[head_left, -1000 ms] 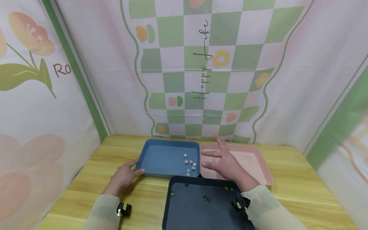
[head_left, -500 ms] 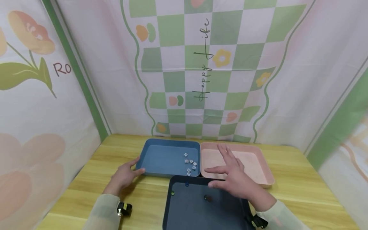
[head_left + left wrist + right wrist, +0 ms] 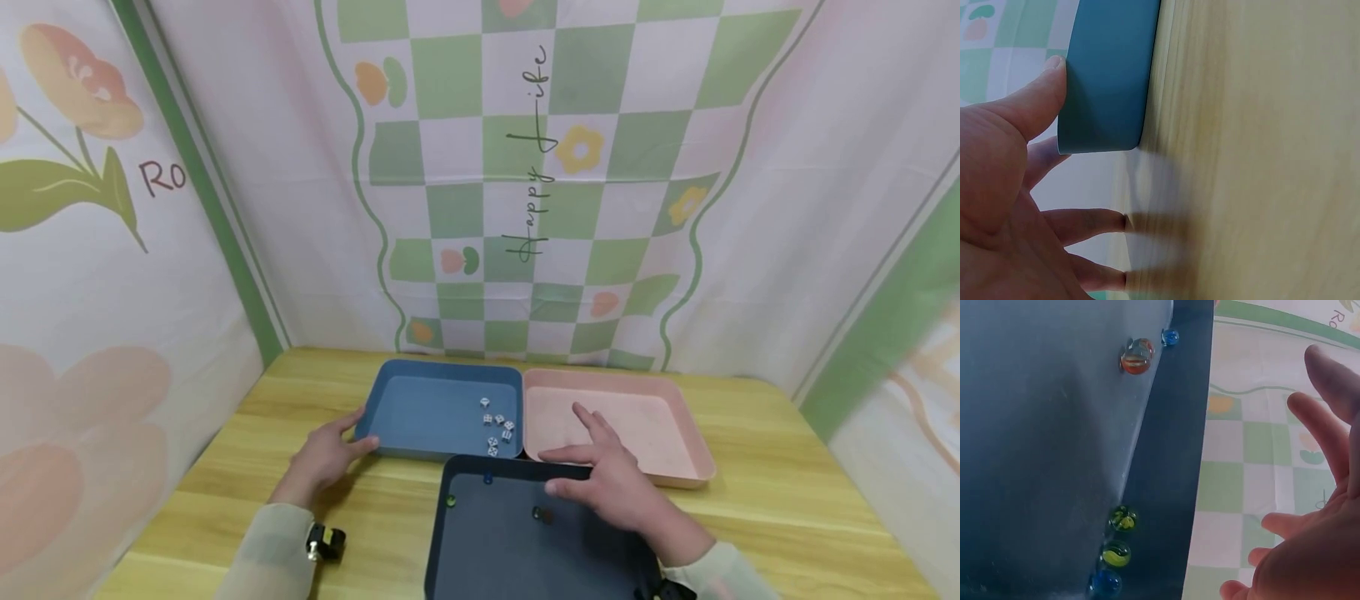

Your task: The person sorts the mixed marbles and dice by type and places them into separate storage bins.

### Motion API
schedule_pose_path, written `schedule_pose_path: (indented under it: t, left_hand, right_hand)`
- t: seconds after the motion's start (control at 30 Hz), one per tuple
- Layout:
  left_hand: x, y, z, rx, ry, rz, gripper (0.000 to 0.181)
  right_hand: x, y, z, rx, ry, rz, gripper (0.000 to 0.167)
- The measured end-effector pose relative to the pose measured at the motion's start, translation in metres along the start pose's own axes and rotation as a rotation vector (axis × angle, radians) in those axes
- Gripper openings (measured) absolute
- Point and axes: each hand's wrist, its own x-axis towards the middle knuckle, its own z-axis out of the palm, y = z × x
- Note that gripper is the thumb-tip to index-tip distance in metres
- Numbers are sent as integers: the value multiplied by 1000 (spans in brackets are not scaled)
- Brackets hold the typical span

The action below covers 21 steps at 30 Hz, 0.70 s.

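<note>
At the near left corner of the blue tray (image 3: 420, 417), my left hand (image 3: 324, 457) holds the edge between thumb and index finger. In the left wrist view its other fingers spread out beside the tray. Several white dice (image 3: 487, 419) lie in that tray's right part. My right hand (image 3: 618, 483) hovers over the far right of the dark tray (image 3: 495, 550), fingers spread, holding nothing. The dark tray bears glass marbles: a green marble (image 3: 451, 501), a blue marble (image 3: 488, 478), an orange-striped marble (image 3: 1136, 360), and a row by the wall, including a yellow-green marble (image 3: 1116, 554).
A pink tray (image 3: 652, 425) adjoins the blue tray on the right, behind the dark tray. All three trays are on a wooden table (image 3: 382, 533). A patterned cloth (image 3: 570, 208) hangs behind the table's far edge.
My right hand has moved from above the pink tray back and right, to above the dark tray's far right side. My left hand stays at the blue tray.
</note>
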Motion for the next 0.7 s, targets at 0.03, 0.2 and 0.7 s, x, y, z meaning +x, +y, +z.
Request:
schedule_pose_path:
  t: [0.03,0.2,0.7]
  left_hand:
    - [0,0,0,0,-1,0,74]
    - [0,0,-1,12,-4,-8,75]
    - [1,2,-1,-7,-4,-10,74]
  right_hand:
    - [0,0,1,4,4,6,33]
    - [0,1,4,-15,-7,65,27]
    - [3,7,11,-133,-160,70,26]
